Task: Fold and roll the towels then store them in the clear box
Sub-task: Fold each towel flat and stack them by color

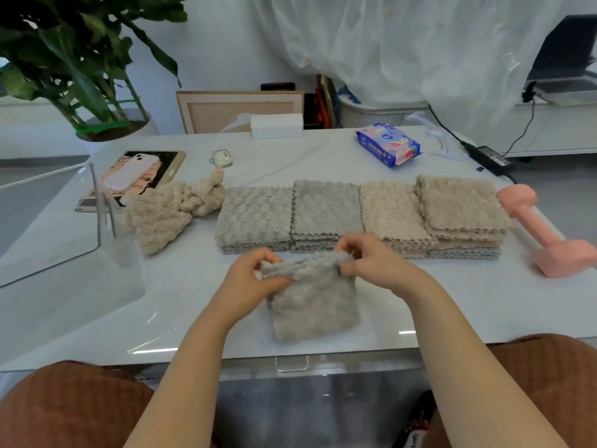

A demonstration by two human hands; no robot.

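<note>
A grey fleece towel lies folded on the white table in front of me, its far edge curled up into the start of a roll. My left hand pinches the left end of that curled edge and my right hand pinches the right end. Behind it stand folded towel stacks: grey, grey, beige and beige. A crumpled beige towel lies to the left. The clear box stands at the table's left edge.
A pink dumbbell lies at the right. Farther back are a wet-wipe pack, a white box, an earbud case, a phone on a tablet, a power adapter and a potted plant.
</note>
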